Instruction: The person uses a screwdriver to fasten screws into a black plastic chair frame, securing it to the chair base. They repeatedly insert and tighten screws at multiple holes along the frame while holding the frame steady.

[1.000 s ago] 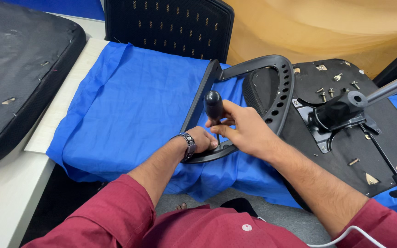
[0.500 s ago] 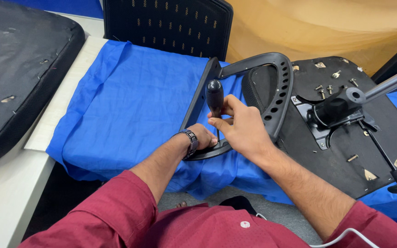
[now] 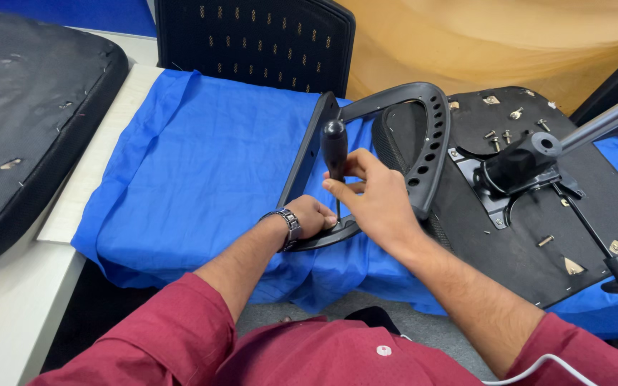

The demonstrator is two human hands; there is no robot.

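Observation:
A black-handled screwdriver (image 3: 335, 147) stands upright with its tip down at the near end of a black chair armrest (image 3: 423, 136). My right hand (image 3: 375, 199) is wrapped around the lower part of its handle. My left hand (image 3: 314, 215), with a metal watch on the wrist, grips the near end of the armrest beside the screwdriver's shaft. The armrest lies on a blue cloth (image 3: 202, 164), against the upturned black chair seat (image 3: 538, 214).
The seat underside carries a metal mechanism with a lever (image 3: 531, 161) and loose screws (image 3: 498, 136). A black mesh chair back (image 3: 252, 43) stands behind the cloth. A dark padded cushion (image 3: 23, 121) lies on the white table (image 3: 16, 307) at left.
My right hand has turned a little on the screwdriver handle, and the view has shifted slightly. My left hand stays on the armrest end.

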